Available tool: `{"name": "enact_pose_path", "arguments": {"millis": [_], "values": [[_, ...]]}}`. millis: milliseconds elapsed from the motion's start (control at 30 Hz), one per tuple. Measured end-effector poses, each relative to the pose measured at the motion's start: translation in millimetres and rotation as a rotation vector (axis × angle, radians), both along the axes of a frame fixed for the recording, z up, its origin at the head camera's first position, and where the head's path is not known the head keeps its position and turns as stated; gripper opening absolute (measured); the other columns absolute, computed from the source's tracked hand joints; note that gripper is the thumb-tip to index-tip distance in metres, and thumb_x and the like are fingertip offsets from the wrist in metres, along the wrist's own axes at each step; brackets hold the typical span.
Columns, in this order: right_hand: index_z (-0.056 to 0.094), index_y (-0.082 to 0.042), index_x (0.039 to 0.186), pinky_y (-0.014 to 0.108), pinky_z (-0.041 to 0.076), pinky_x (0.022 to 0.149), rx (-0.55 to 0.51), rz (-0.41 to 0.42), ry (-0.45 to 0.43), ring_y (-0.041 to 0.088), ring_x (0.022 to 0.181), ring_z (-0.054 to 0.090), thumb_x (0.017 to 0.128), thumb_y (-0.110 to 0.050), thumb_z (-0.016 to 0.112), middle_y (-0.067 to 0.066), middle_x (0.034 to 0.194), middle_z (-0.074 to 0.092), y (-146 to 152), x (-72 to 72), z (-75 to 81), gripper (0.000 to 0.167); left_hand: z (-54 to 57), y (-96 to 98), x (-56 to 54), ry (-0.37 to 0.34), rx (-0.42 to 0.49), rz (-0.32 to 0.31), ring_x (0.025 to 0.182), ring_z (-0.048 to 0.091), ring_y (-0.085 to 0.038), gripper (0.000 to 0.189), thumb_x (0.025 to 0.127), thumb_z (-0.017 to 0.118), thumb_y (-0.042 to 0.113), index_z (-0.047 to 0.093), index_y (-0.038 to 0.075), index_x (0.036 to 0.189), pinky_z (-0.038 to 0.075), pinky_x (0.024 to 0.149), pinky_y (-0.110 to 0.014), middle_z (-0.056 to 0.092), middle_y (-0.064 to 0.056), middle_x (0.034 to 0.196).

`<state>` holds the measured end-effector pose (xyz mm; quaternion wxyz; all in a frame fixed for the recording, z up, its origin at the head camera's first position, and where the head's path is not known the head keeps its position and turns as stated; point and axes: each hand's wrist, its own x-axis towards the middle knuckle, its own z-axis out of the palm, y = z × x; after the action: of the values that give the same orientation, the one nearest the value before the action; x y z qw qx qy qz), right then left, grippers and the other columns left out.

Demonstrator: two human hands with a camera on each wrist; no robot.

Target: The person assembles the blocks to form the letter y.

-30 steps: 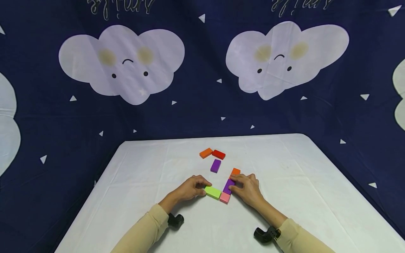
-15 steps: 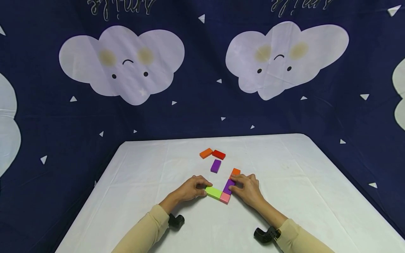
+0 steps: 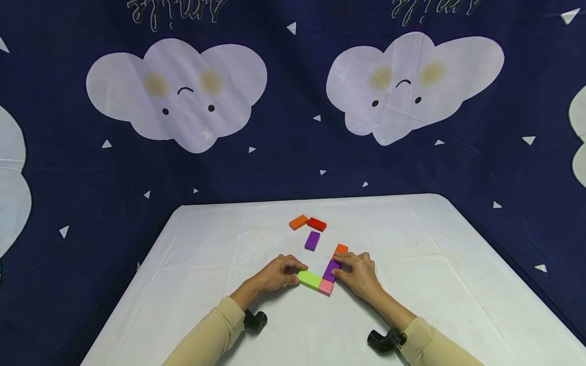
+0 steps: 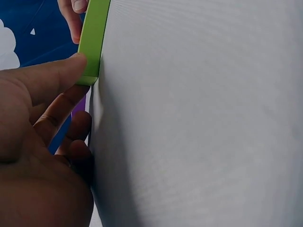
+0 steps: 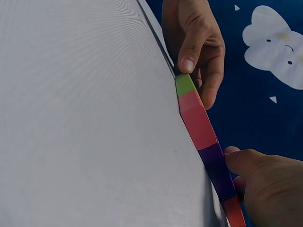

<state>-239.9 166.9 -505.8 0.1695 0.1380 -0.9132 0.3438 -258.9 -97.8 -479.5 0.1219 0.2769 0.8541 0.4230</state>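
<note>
So we've got both hands busy right around the pink block, which makes a handy reference point. Our left hand is off to the left of the pink block, thumb and finger pinching the outer end of the lime block, so the gap between them is pretty narrow. The lime block lies flat, its other end touching the pink block's left side. Our right hand is to the right of the pink block and a bit past it, gripping the near purple block with thumb and fingertips, also a narrow hold. That one butts up against the pink block's far end, and the near orange block carries on in line beyond it, so the pink block sits at the corner of an L. Farther out past the pink block and a little left, we've got the far purple block lying by itself, then the red block and the far orange block with their ends meeting or nearly so. Closer to us than the pink block are our tan sleeves, with a black wrist camera at the left cuff and another at the right. Under the pink block there's a white tabletop, and way behind it hangs a navy backdrop with upside-down clouds.
</note>
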Motion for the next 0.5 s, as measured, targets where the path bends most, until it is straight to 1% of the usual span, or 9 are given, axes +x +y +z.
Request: {"name": "enact_pose_path", "arguments": {"millis": [300,500], "values": [[0.072,-0.016,0.109,0.031,0.024,0.072,0.0,0.0,0.003,0.015,0.082,0.038,0.073,-0.028,0.079,-0.002,0.115,0.069,0.6,-0.2,-0.9,0.039,-3.6,-2.2,-0.1,0.026,0.006,0.045,0.097,0.05,-0.016,0.036,0.082,0.072,0.014,0.065,0.01,0.117,0.039,0.083,-0.027,0.062,-0.006,0.108],[0.072,-0.016,0.109,0.032,0.024,0.072,-0.006,-0.003,-0.004,0.015,0.083,0.039,0.073,-0.027,0.079,-0.001,0.115,0.069,0.5,0.1,0.1,0.038,-2.9,-1.8,-0.5,0.012,-0.005,0.066,0.096,0.049,-0.017,0.032,0.082,0.071,0.014,0.067,0.011,0.114,0.038,0.081,-0.025,0.061,-0.006,0.106]]}}
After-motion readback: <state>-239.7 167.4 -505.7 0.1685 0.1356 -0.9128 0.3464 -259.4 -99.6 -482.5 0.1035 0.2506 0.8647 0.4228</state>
